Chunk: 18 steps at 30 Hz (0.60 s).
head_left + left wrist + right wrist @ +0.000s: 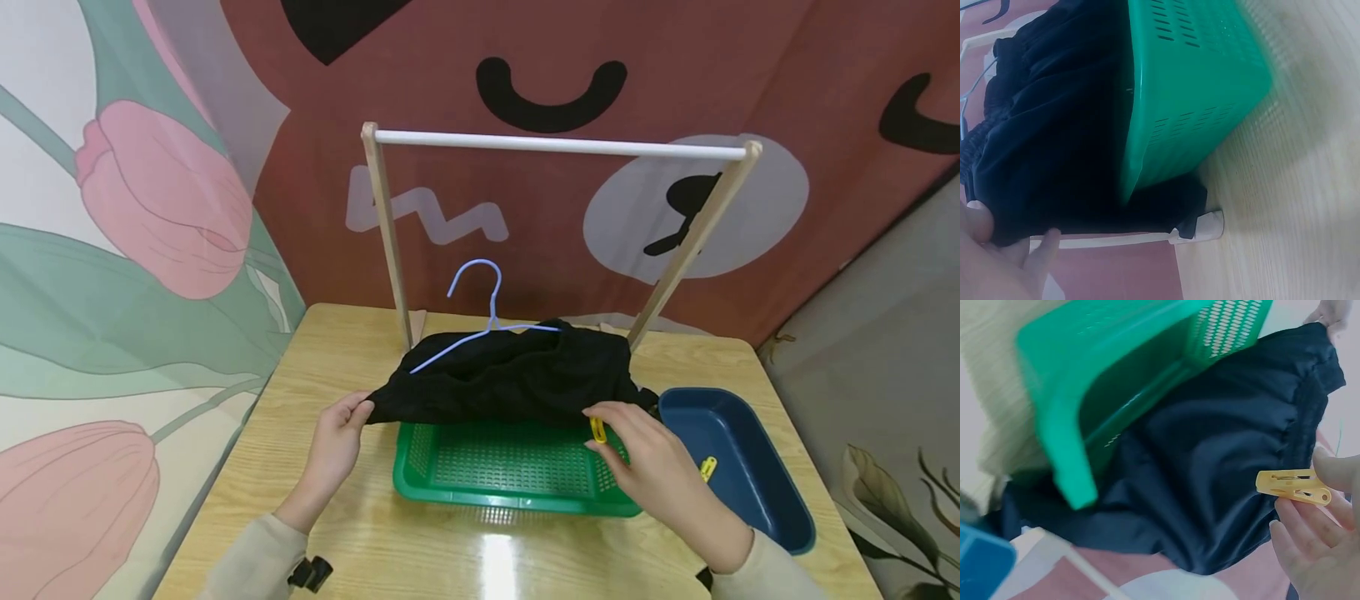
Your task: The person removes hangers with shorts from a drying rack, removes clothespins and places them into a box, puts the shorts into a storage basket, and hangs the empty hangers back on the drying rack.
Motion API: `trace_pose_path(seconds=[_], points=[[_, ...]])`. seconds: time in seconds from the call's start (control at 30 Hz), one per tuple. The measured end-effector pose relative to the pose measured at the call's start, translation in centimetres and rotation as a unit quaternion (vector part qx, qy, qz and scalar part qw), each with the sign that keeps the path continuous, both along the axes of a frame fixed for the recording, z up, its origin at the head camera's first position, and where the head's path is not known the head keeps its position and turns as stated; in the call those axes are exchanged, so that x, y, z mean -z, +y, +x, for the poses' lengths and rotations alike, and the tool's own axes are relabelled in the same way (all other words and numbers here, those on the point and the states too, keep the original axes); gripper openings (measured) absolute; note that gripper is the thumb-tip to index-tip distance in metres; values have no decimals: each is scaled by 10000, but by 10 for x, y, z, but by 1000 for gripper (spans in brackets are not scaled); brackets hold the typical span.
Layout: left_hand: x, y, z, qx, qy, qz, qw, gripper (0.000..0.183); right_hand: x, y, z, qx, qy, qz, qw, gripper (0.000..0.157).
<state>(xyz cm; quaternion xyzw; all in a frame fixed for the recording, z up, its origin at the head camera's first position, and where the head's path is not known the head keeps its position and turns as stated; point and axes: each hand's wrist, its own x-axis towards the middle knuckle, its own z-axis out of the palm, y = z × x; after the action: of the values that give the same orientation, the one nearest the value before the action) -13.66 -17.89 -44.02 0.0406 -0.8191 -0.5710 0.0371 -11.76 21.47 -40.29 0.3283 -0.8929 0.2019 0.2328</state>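
A black garment [517,383] with a gathered waistband [1300,419] drapes over the back of the green basket [517,502]. My left hand [337,437] pinches its left upper corner, thumb on the near side. In my right hand [652,467], a yellow clothespin [1291,486] is pinched between thumb and fingers, close to the garment's right part. From the head view I cannot tell whether the clothespin touches the cloth. A light-blue hanger [491,321] lies against the garment's upper edge, its hook pointing up and its right arm tip near the cloth.
Behind the garment stands a rack with a white bar [558,144] and wooden legs [693,242]. A dark blue tray [757,467] sits at the right with another yellow clothespin [708,468] in it. Patterned cloth [420,67] hangs behind the wooden table [330,350].
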Motion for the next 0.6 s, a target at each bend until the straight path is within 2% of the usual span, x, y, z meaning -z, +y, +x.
trace_pose_path(seconds=[0.23, 0.4, 0.6], points=[[0, 1, -1, -63, 48, 52, 10000, 25, 6, 24, 2, 302, -4, 354, 9989, 63], [0, 1, -1, -39, 75, 83, 9999, 25, 10, 40, 4, 404, 131, 566, 9975, 65], [-1, 1, 1, -16, 67, 114, 9999, 25, 14, 64, 3, 551, 86, 752, 9956, 68]])
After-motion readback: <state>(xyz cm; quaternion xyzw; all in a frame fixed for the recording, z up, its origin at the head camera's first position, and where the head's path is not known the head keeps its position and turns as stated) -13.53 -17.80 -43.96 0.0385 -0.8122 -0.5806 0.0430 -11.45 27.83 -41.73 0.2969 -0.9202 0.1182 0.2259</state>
